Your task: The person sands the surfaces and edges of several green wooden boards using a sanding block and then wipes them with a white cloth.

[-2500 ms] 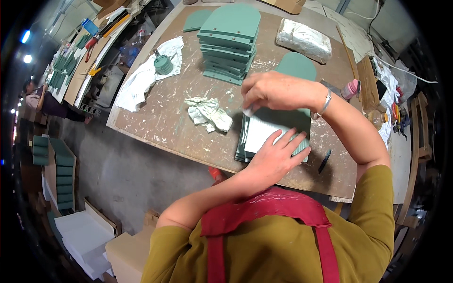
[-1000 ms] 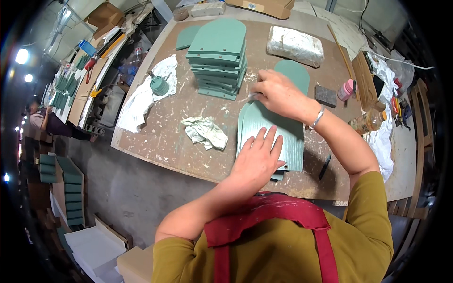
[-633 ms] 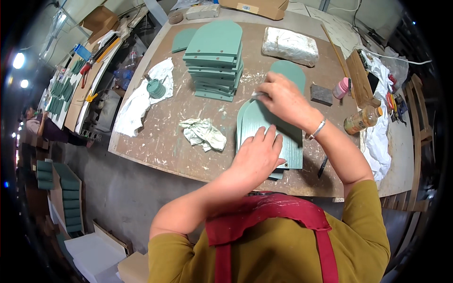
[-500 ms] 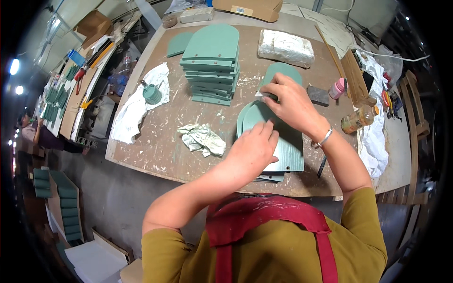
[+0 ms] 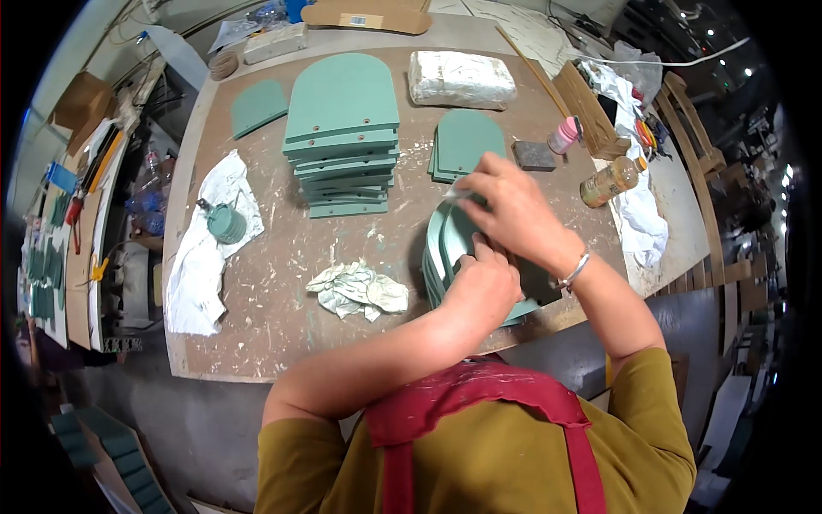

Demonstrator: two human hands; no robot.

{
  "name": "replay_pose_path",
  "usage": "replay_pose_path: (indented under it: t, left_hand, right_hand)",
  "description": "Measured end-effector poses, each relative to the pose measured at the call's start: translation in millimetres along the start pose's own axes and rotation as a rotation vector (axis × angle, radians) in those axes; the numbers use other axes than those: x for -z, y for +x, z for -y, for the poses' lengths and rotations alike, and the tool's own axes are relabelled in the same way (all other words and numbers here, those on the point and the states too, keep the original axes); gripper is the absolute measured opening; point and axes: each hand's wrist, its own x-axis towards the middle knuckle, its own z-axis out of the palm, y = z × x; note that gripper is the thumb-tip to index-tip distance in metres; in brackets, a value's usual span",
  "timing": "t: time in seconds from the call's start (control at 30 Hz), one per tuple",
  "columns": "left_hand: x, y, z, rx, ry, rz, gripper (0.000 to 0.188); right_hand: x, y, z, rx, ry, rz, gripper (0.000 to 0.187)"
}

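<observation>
Right in front of me is a stack of green round-topped boards (image 5: 433,248), with the uppermost board (image 5: 459,230) lifted and tilted. My left hand (image 5: 486,276) grips that board near its middle, thumb and fingers closed on it. At the board's rounded end, my right hand (image 5: 514,208) pinches a small white piece (image 5: 455,195), possibly folded sandpaper or cloth. My hands and forearms hide much of the board and the stack's right side.
A tall stack of green boards (image 5: 342,98) stands farther left. Beyond my hands are a few smaller boards (image 5: 469,141), a dark block (image 5: 533,156) and a white wrapped bundle (image 5: 462,79). A crumpled rag (image 5: 358,289), green paint can (image 5: 226,223) and bottle (image 5: 612,182) lie around.
The top board has gone from lying nearly flat to tilted up. My left hand has shifted from resting on its face to gripping it. The view has turned and moved.
</observation>
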Motion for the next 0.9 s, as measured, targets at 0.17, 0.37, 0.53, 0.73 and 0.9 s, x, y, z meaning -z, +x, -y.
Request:
replay_pose_path:
  t: [0.17, 0.37, 0.53, 0.73, 0.9]
  left_hand:
    - [-6.6, -2.2, 3.6, -0.063, 0.015, 0.012, 0.066]
    - [-8.1, 2.6, 3.2, -0.126, 0.020, 0.059, 0.036]
    - [-3.0, 0.8, 8.4, -0.119, 0.068, -0.060, 0.064]
    - [-6.2, -1.3, 8.4, -0.128, 0.070, -0.100, 0.070]
    - [-6.7, -0.2, 10.4, -0.140, 0.038, -0.052, 0.072]
  right_hand:
    - [1.8, -8.2, -11.1, -0.221, -0.126, -0.015, 0.015]
    - [-6.8, -7.3, 7.9, -0.228, -0.116, -0.102, 0.018]
    - [-4.4, -17.5, -8.8, -0.360, -0.188, -0.118, 0.018]
    - [4.6, -31.5, -11.4, -0.575, -0.168, -0.159, 0.016]
    - [-5.2, -28.9, -7.0, -0.575, -0.120, -0.211, 0.018]
